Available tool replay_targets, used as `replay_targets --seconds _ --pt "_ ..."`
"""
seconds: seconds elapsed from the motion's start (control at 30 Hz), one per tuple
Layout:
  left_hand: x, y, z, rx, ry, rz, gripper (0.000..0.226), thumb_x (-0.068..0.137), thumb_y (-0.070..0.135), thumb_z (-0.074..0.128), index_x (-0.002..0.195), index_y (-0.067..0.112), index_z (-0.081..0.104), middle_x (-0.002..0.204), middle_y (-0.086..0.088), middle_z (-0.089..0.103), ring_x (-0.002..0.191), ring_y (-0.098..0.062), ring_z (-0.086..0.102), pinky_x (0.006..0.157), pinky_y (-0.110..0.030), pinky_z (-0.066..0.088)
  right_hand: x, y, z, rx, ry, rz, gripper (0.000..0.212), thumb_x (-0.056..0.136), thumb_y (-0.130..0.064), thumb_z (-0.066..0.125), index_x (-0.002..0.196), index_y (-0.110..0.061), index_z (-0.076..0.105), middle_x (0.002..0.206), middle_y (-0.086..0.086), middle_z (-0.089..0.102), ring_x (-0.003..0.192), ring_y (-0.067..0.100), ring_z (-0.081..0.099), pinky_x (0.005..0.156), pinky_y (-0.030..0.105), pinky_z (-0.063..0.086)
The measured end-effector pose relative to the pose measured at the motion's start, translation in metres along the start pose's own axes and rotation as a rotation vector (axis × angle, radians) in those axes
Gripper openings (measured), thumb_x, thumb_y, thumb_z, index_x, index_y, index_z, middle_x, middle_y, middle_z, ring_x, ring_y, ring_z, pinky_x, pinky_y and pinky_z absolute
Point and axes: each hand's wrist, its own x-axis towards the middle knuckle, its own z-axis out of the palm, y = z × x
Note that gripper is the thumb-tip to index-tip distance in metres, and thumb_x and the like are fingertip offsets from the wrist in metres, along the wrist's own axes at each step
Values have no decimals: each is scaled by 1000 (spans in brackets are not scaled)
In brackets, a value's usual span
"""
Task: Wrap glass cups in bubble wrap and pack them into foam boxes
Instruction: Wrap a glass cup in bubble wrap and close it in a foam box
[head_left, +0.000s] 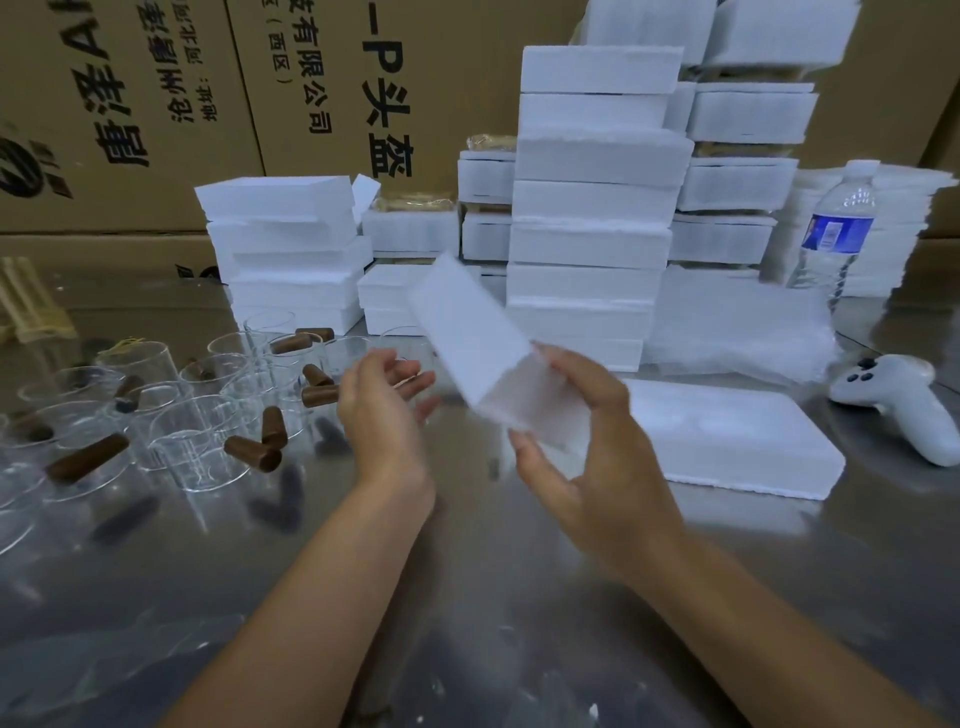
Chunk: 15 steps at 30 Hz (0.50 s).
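My right hand (587, 447) grips the near end of a white foam box (467, 327), held tilted above the steel table (467, 597), blurred by motion. Just left of the box, my left hand (379, 405) hovers with fingers relaxed, holding nothing. Several clear glass cups (171, 415) stand at the left with brown cork-like stoppers (88, 457) lying among them. A flat foam lid (727, 436) lies on the table to the right of my right hand. Sheets of bubble wrap (737, 327) lie behind it.
Stacks of white foam boxes (592, 208) fill the back of the table, in front of large cardboard cartons (156, 104). A water bottle (836, 234) stands at the back right. A white handheld controller (898, 405) lies at the right edge.
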Motion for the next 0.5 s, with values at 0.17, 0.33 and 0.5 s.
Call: replay_targets --seconds 0.17,0.33,0.5 --pt "11 13 -14 19 -7 -91 11 94 19 49 95 15 58 81 1 62 67 -8 64 54 -20 50 -4 4 4 -359 -165 -204 53 69 -6 72 120 -10 57 113 12 64 104 25 61 87 35 51" --pt "9 10 -14 333 -99 -134 10 91 15 55 97 12 63 91 -4 63 85 -18 59 75 -30 47 -7 3 8 -491 -347 -234 58 58 -4 82 113 -11 66 99 6 68 87 26 66 76 32 54" --pt "4 -2 -15 624 -250 1 25 89 2 54 106 20 55 95 9 54 81 0 50 74 -23 39 -10 3 8 -445 -525 -84 53 73 -15 72 124 -21 59 111 -2 63 95 21 62 76 30 51"
